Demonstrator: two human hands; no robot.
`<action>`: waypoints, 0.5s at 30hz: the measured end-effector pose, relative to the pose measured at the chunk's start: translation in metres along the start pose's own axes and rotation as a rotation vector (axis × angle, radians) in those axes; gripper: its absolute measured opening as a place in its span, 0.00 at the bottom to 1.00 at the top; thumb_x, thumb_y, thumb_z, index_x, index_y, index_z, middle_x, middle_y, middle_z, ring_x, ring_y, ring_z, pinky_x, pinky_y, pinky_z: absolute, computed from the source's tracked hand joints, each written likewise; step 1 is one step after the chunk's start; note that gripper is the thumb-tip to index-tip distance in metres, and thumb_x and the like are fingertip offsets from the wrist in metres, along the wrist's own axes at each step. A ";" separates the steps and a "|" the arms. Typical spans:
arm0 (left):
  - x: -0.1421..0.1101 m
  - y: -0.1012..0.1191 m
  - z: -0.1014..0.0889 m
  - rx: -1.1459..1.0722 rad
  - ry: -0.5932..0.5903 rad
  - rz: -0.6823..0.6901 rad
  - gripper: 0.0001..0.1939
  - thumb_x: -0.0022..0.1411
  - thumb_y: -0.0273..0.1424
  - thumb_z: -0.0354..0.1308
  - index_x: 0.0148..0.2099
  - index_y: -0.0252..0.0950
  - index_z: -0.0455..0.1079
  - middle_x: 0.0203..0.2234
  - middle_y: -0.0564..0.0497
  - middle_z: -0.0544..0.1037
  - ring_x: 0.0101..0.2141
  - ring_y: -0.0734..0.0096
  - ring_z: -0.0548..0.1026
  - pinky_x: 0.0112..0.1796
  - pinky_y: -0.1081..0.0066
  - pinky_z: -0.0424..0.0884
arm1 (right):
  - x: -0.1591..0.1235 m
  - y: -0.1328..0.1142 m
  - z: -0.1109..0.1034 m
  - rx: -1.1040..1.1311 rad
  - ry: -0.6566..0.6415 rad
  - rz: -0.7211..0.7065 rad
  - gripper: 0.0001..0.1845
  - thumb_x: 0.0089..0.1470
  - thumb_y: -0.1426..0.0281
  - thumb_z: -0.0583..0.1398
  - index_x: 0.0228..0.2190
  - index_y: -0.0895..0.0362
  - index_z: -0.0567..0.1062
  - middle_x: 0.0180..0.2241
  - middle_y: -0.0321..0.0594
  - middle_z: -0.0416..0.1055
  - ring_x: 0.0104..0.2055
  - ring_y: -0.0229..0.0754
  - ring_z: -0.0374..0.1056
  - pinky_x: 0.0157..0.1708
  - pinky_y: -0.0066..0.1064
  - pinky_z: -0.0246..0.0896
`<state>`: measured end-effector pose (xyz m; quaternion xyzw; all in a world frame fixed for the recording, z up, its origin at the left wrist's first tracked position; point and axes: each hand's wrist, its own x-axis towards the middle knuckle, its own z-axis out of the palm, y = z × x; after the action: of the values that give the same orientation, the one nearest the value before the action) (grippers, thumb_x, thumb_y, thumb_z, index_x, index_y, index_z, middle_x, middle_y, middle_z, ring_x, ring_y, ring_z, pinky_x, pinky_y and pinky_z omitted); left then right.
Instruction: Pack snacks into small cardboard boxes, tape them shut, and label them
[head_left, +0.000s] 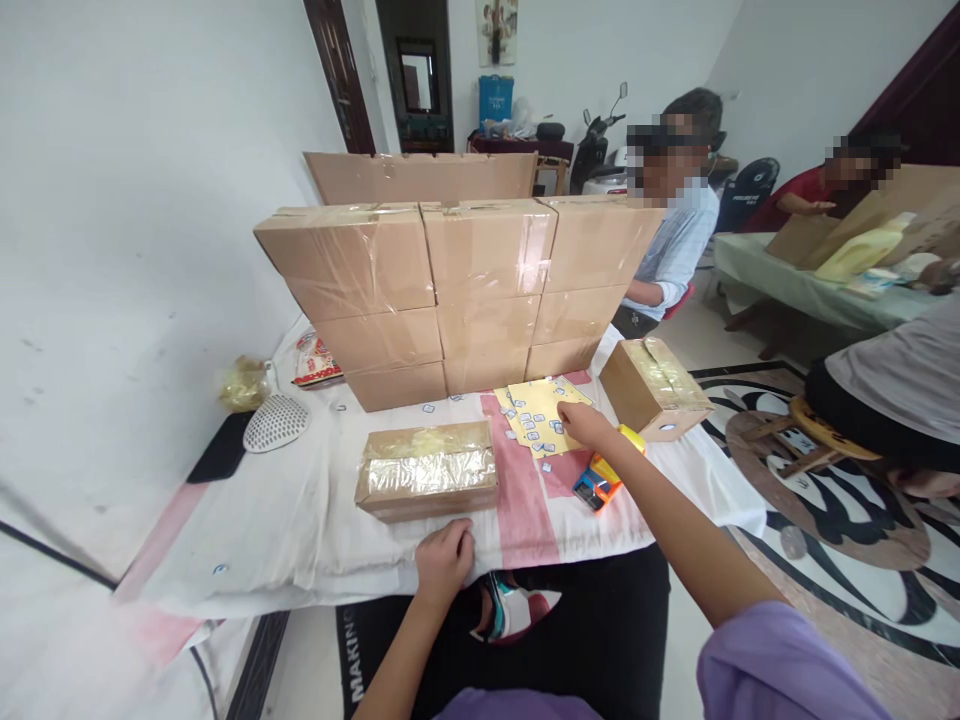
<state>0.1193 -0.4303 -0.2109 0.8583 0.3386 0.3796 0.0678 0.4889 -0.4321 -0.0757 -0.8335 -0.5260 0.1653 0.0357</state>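
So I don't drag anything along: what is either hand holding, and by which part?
The left hand shows nothing in its curled fingers. The right hand is at the yellow sheet's right side; whether it grips anything cannot be told.

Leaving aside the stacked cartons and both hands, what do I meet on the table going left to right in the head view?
Black flat object, white perforated cover, printed red-and-white packet, taped carton, yellow paper, orange-and-yellow tape dispenser, upright-standing carton.
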 end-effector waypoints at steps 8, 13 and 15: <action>0.002 0.001 -0.002 0.001 -0.043 -0.005 0.13 0.65 0.26 0.51 0.37 0.41 0.77 0.25 0.56 0.83 0.23 0.70 0.79 0.28 0.72 0.69 | -0.013 -0.022 0.021 0.710 0.134 -0.282 0.06 0.58 0.68 0.59 0.35 0.57 0.76 0.38 0.43 0.78 0.40 0.44 0.73 0.39 0.32 0.65; 0.002 0.000 0.000 0.029 -0.055 -0.010 0.12 0.66 0.27 0.52 0.38 0.40 0.78 0.25 0.55 0.83 0.23 0.71 0.79 0.28 0.73 0.68 | -0.029 -0.059 0.086 1.143 0.100 -0.386 0.14 0.55 0.58 0.62 0.34 0.56 0.78 0.31 0.40 0.76 0.33 0.43 0.71 0.33 0.33 0.65; 0.001 0.000 0.000 0.040 -0.064 -0.011 0.12 0.66 0.27 0.52 0.37 0.40 0.77 0.25 0.56 0.83 0.23 0.72 0.79 0.27 0.73 0.68 | -0.034 -0.074 0.109 1.275 0.092 -0.400 0.16 0.55 0.56 0.63 0.35 0.55 0.79 0.30 0.39 0.75 0.32 0.42 0.70 0.32 0.33 0.65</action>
<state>0.1201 -0.4297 -0.2100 0.8692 0.3486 0.3448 0.0638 0.3773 -0.4413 -0.1528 -0.5418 -0.4678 0.3981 0.5737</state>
